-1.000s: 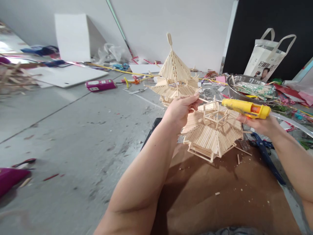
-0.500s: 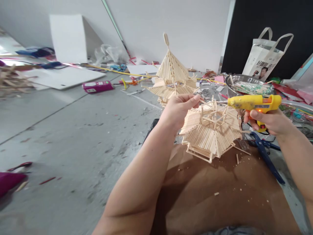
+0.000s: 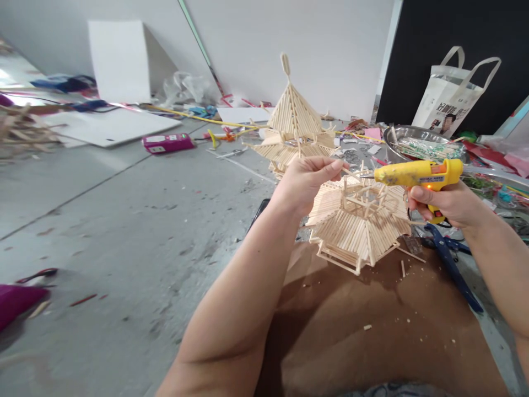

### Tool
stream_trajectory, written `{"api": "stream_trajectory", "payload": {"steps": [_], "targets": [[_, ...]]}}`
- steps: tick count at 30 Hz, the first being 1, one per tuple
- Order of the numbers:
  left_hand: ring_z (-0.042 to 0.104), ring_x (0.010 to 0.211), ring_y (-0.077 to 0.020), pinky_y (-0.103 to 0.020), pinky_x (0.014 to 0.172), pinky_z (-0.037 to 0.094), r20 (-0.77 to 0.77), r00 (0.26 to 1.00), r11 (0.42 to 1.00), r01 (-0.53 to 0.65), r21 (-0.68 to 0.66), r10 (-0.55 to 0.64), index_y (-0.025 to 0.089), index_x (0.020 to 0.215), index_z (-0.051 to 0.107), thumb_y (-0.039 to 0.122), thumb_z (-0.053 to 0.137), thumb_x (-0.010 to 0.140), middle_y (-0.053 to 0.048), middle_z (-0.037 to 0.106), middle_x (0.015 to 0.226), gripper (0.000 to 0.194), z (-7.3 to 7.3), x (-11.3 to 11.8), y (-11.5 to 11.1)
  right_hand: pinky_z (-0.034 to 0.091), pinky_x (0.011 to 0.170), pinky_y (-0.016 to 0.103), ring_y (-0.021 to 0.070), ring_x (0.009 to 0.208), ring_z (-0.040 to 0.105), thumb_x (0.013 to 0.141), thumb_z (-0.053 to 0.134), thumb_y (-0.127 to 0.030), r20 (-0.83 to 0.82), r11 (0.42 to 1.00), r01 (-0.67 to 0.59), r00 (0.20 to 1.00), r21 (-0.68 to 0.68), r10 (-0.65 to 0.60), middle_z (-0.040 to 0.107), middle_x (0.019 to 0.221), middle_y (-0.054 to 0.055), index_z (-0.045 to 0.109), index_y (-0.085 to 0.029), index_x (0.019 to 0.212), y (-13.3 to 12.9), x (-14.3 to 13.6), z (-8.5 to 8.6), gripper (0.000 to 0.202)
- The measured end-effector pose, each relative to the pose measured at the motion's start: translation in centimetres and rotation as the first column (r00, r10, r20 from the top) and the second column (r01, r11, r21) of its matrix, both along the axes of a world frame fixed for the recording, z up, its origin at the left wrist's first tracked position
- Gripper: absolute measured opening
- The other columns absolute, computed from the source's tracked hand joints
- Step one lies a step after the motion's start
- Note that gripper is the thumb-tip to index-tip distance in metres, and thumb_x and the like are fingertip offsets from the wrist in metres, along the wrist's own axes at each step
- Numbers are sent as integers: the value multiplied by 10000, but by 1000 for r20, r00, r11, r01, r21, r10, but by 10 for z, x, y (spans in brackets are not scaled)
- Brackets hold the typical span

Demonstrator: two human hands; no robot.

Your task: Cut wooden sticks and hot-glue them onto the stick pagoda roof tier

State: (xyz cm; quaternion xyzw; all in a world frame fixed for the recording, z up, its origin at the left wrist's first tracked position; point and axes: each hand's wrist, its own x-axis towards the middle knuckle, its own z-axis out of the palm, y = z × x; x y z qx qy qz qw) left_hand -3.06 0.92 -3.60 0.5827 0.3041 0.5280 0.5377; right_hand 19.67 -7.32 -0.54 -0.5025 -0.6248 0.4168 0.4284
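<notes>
- Grey floor stretches broadly at left.
- Left hand pinches a wooden stick over the stick-built pagoda tier, at the brown sheet's far edge.
- Right hand grips the yellow glue gun, above the blue-handled tool.

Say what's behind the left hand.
Behind the left hand is the pointed-roof stick model; its spire, roof and flared tier show. The hand covers part of its lower section, so that part and how its base rests can't be seen.
</notes>
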Motion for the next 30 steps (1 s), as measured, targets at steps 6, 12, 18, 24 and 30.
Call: {"api": "stream_trajectory", "payload": {"steps": [6,12,18,24,30], "targets": [[475,554,-77,-228,634,380,-8,1000,1000,-15,-4,15,176,633,710,271,684,657,20,560,539,102,0,0,-1,350,269,189,40,328,393,616,717,-471,-15,1000,-6,1000,-29,6,537,506,-42,603,-211,686,-2,-3,2,292],[477,559,-74,-222,634,370,12,999,999,-29,-21,29,171,562,674,254,677,665,24,552,528,133,2,1,-1,336,273,204,50,333,394,623,710,-466,-19,1000,10,1000,-17,-10,544,514,-40,619,-223,733,-4,2,0,283],[473,555,-76,-229,646,366,-15,997,996,-82,-41,82,164,511,622,271,660,679,29,534,509,203,2,2,-1,336,290,227,59,336,393,660,668,-495,54,998,9,998,67,-13,534,522,-35,615,-222,724,-3,5,-5,285],[491,562,-91,-242,646,375,-86,987,991,-134,-3,133,168,469,565,313,642,697,22,540,502,281,2,2,-2,375,339,237,102,428,481,663,652,-508,233,986,28,970,163,-66,526,528,-23,637,-211,814,-3,2,-5,333],[502,576,-100,-246,656,372,-111,980,986,-166,15,167,175,449,554,325,644,694,19,540,493,301,2,2,-3,433,433,268,152,530,548,654,635,-536,405,974,44,904,222,-134,512,498,-13,656,-192,801,-4,3,-5,374]]}}
